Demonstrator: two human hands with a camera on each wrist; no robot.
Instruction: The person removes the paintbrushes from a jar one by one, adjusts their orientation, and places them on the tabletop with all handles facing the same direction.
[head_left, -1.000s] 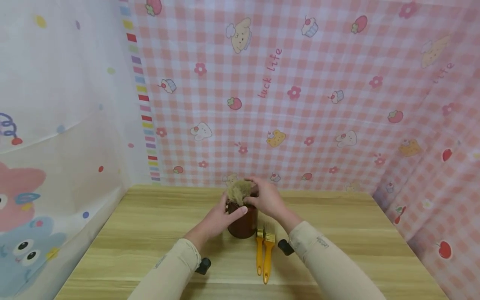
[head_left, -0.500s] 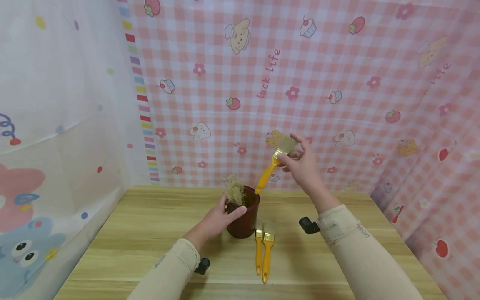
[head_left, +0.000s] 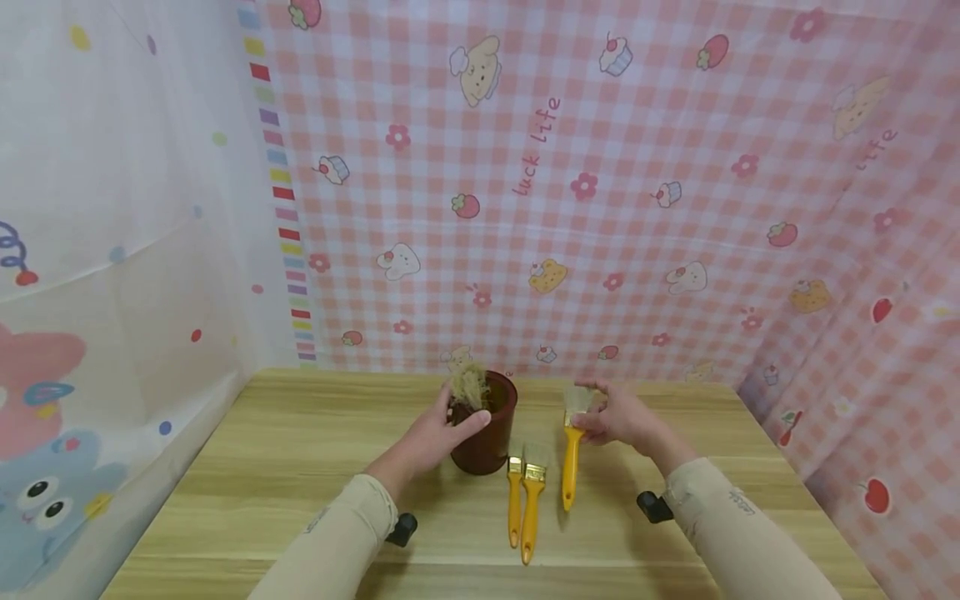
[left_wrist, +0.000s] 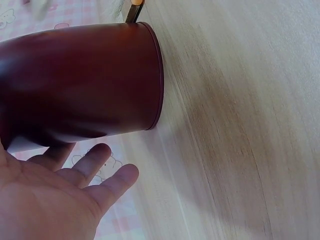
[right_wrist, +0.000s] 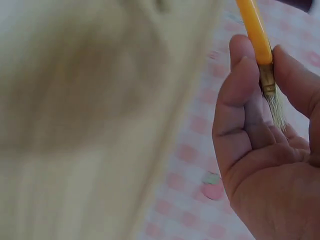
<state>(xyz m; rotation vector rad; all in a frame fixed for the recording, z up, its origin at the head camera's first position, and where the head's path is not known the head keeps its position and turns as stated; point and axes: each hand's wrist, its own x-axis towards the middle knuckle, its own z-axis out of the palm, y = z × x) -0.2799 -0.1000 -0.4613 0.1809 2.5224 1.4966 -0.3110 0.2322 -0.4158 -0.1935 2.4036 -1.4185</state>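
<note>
Since half a second ago, your right hand (head_left: 618,419) brought the held brush (head_left: 572,467) down from above right of the cup (head_left: 486,450) to low over the desk (head_left: 300,442). Back edge runs just behind the cup; right edge sits well apart from your brush, bare wood between. Surface pale grained wood; pink checked cloth (head_left: 420,125) behind, white cloth (head_left: 127,167) at left. Cup upright, two other brushes (head_left: 530,521) lying at its right. Your left hand (head_left: 431,437): grip round cup. Right grip pinches brush near bristles, handle toward you.
</note>
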